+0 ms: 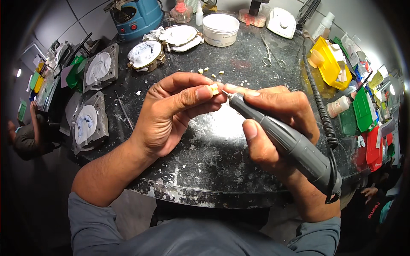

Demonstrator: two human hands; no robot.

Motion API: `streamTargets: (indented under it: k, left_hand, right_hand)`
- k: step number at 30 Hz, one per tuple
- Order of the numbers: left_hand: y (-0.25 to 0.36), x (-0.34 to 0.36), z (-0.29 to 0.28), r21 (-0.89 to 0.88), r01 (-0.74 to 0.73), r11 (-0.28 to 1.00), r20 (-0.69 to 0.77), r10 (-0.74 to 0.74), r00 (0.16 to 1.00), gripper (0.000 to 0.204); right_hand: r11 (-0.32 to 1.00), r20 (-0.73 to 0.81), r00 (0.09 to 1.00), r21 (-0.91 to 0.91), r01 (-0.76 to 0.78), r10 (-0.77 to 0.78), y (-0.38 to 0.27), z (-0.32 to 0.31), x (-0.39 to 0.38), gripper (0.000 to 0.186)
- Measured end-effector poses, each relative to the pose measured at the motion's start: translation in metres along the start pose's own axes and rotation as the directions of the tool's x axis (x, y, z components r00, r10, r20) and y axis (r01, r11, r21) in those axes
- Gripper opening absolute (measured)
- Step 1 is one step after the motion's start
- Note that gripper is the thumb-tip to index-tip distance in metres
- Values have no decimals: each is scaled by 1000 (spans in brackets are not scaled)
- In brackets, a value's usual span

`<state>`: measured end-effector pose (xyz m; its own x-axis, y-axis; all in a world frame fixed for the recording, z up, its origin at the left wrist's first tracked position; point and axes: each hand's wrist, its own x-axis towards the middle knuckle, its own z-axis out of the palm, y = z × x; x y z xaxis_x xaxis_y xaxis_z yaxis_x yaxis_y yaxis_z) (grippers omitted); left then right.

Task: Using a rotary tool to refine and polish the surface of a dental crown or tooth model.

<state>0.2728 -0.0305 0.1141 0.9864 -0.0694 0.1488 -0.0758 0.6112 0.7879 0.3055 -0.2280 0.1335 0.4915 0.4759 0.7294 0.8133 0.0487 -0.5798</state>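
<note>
Between the thumb and fingertips of my left hand (173,111) is a small pale yellow tooth-like piece (214,88). My right hand (286,119) grips a grey rotary handpiece (286,143), with fingers along its top and thumb underneath. The thin bur (225,93) at its tip is beside the piece; whether they touch I cannot tell. A coiled black cord (321,102) runs from the handpiece's rear. Several loose pale pieces (206,68) lie on the black worktop (200,162) beyond my fingers.
Plaster-filled flasks (92,114), a white tub (220,32), a blue machine (132,19), scissors (268,53) and a metal instrument (124,111) surround my hands. Coloured trays (331,64) line the right. A co-worker (25,136) is at far left; another person (373,200) is at lower right.
</note>
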Motion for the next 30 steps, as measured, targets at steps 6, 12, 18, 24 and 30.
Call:
streamTargets:
  k: [6, 12, 18, 24, 30]
  left_hand:
    - [0, 0, 0, 18, -10, 1000, 9, 10, 1000, 15]
    - [1, -1, 2, 31, -14, 999, 5, 14, 1000, 15]
    - [0, 0, -1, 39, -16, 999, 16, 15, 1000, 14]
    - [2, -1, -1, 79, -24, 997, 14, 23, 1000, 13]
    - [2, 0, 2, 99, -43, 994, 36, 39, 999, 12]
  right_hand:
    - [999, 0, 999, 29, 38, -38, 3, 0, -1, 26]
    - [999, 16, 1000, 50, 8, -9, 2, 0, 0, 26]
    - [999, 9, 1000, 42, 13, -14, 2, -1, 0, 26]
    - [998, 6, 1000, 60, 3, -3, 2, 0, -1, 26]
    - [998, 3, 1000, 67, 11, -12, 3, 1, -1, 26]
